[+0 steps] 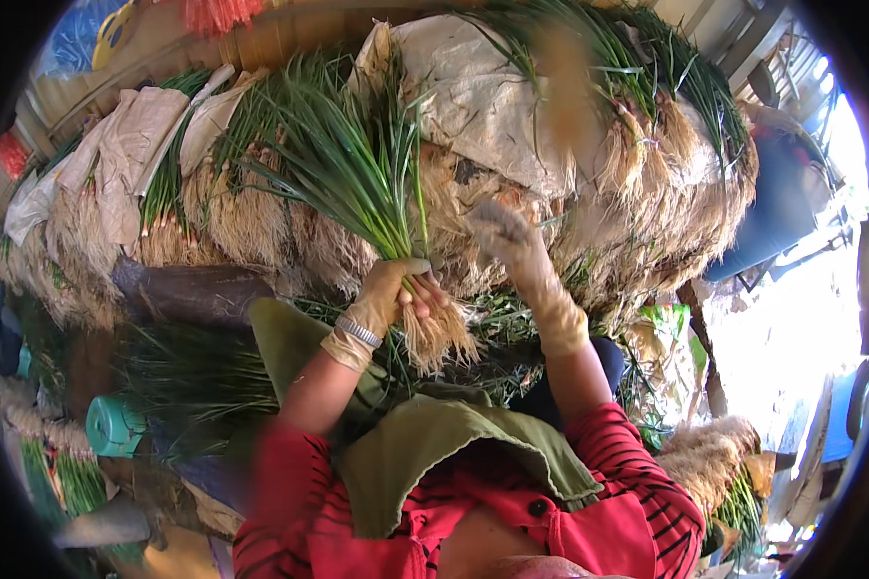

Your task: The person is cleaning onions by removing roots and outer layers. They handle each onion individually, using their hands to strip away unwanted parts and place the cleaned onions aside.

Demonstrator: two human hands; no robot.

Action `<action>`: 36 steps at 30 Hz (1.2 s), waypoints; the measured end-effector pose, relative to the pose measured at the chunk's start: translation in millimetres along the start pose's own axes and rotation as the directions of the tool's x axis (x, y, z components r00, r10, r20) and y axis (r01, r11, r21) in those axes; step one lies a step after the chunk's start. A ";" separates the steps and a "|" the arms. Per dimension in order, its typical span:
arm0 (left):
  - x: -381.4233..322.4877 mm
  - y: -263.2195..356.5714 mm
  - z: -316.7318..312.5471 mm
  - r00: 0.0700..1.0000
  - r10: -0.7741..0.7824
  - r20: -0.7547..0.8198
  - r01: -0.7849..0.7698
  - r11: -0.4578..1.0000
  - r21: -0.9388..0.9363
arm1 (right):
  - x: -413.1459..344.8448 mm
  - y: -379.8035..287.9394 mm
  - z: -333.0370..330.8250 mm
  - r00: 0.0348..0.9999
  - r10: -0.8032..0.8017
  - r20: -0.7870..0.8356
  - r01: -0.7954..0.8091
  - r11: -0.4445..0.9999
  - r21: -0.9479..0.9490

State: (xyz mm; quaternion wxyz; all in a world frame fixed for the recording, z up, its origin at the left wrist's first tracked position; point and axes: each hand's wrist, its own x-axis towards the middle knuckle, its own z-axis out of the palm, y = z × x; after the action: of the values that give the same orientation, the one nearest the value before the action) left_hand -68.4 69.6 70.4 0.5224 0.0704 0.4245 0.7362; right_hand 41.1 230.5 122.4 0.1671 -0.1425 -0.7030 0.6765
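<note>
My left hand (387, 289), in a pale thin glove with a metal watch band at the wrist, grips a bunch of green garlic or scallions (383, 195) just above its bulbs. The leaves fan up and to the left; the pale roots hang down to the right. My right hand (506, 231), gloved too and blurred, is raised to the right of the bunch, apart from it. Its fingers look bent, but whether they hold anything is not clear. Behind both hands lies a big heap of rooted stalks (666, 217), partly under a whitish woven sack (478, 94).
More rooted bunches (239, 217) lie to the left under pale cloths (127, 159). A dark rounded object (188, 293) is below them. Loose leaves (203, 369) lie beside my lap, near a green plastic container (116, 425). A blue barrel (774, 203) stands at right, more bunches (716, 463) below it.
</note>
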 end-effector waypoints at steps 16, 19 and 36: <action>-39.8 -11.6 7.9 0.849 0.280 0.448 -0.049 0.886 -0.462 | 87.8 -66.0 -94.5 0.992 -0.016 0.128 0.052 -0.859 -0.509; -20.5 -8.9 16.0 0.870 0.245 0.428 -0.098 0.936 -0.337 | 83.1 -77.7 -74.6 0.935 0.141 -0.324 -0.235 0.933 -0.273; -31.2 -16.2 -0.4 0.991 -0.095 0.096 0.110 0.979 -0.169 | 24.3 17.3 5.7 0.932 0.081 0.353 0.156 0.790 -0.593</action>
State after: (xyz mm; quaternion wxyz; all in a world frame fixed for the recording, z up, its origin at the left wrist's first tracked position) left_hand -43.2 45.1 69.4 0.5820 0.0349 0.3382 0.7387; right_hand 16.3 236.5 105.9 -0.0060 -0.0484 -0.9048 0.4231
